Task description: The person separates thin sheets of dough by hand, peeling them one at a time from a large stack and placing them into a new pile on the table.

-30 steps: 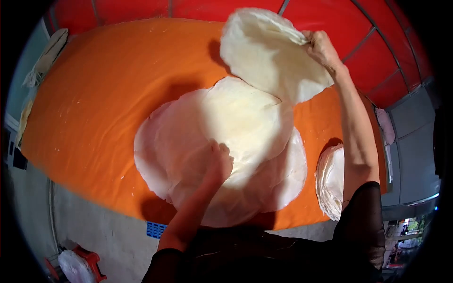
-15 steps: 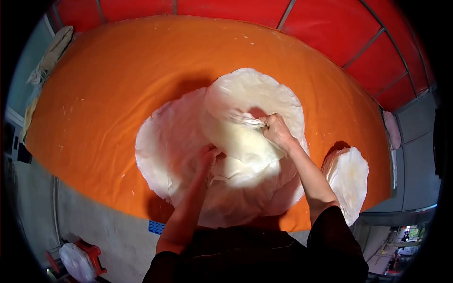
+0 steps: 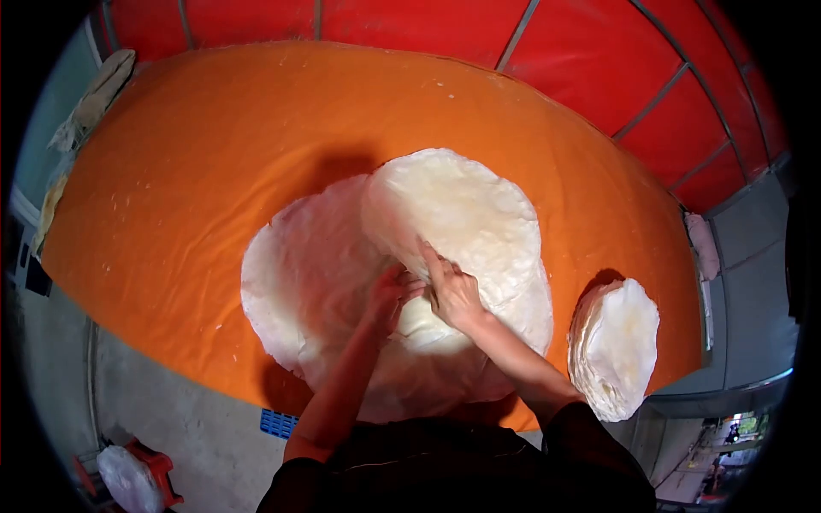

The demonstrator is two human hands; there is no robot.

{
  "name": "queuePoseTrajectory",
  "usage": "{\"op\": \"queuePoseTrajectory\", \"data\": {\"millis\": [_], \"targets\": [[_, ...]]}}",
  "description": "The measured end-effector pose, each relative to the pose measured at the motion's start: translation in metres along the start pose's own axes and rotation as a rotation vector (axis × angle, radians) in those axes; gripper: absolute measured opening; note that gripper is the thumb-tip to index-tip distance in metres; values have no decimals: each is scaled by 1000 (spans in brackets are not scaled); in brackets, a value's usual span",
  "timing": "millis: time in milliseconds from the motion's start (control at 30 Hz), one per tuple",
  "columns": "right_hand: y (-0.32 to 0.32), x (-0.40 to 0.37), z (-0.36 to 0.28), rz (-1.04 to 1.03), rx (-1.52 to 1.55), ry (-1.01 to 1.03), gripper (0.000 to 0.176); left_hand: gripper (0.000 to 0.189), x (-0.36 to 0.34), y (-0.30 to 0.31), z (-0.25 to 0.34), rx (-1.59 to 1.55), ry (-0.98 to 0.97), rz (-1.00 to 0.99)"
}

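Note:
Large thin white round sheets lie overlapped in a broad pile in front of me. An upper round sheet is spread over the right part of the pile, and its surface is wrinkled. My right hand rests on its near left edge, index finger stretched forward and the other fingers partly bent. Close beside it on the left, my left hand touches the sheets, its fingers extended toward the right hand. Neither hand shows anything gripped, though the undersides of the fingers are hidden.
An orange cloth covers the wide work surface, with red panels behind. A thick stack of white round sheets stands at the right edge. On the floor at lower left are a red stool holding a white bundle, and a blue crate.
My right hand has let go of a bunched piece of white sheet and moved left and down, next to my left hand. The upper sheet now lies flatter. The view has shifted slightly.

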State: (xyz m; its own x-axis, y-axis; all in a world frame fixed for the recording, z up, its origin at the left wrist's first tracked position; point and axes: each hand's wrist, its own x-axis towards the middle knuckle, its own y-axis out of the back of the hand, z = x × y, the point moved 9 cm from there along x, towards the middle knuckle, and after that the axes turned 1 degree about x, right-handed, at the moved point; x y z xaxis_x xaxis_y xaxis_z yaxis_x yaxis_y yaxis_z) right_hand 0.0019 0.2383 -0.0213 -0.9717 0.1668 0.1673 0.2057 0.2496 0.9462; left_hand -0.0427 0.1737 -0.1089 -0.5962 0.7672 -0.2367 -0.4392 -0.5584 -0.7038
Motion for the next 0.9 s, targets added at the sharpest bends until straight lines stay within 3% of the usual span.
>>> {"op": "queuePoseTrajectory", "data": {"millis": [67, 133, 267, 300, 400, 467, 567, 600, 667, 733, 767, 800, 867, 900], "targets": [[14, 20, 0, 70, -37, 93, 71, 38, 7, 20, -13, 37, 20, 85], [50, 44, 2, 52, -35, 181, 58, 46, 10, 15, -26, -123, 73, 20], [219, 57, 10, 179, 533, -73, 29, 51, -12, -43, -52, -230, 412, 104], [250, 43, 17, 251, 666, -152, 31, 72, -13, -50, -67, -280, 512, 48], [279, -8, 49, 465, 1047, -277, 36, 64, -29, -55, -42, -143, 243, -4], [242, -57, 93, 545, 1203, -451, 41, 49, -52, -51, -5, -77, 94, 109], [162, -108, 125, 419, 1573, -588, 47, 22, -103, -9, 69, 23, -100, 387], [129, -120, 138, 369, 1715, -673, 50, 25, -109, 13, 73, 60, -124, 413], [24, -141, 187, 181, 1650, -1023, 56, 30, -106, 65, 57, 163, -193, 401], [2, -145, 182, 373, 1107, -1077, 57, 35, -92, 123, 26, 347, -317, 403], [-40, -154, 211, 352, 1338, -1109, 52, 38, -82, 148, 10, 458, -398, 406], [-39, -148, 206, 330, 1370, -1100, 55, 40, -74, 165, 0, 549, -470, 413], [-26, -146, 195, 289, 1423, -1106, 62, 43, -72, 157, -3, 545, -392, 362], [-40, -154, 219, 328, 1303, -1160, 75, 43, -72, 163, -10, 488, -336, 330]]}}
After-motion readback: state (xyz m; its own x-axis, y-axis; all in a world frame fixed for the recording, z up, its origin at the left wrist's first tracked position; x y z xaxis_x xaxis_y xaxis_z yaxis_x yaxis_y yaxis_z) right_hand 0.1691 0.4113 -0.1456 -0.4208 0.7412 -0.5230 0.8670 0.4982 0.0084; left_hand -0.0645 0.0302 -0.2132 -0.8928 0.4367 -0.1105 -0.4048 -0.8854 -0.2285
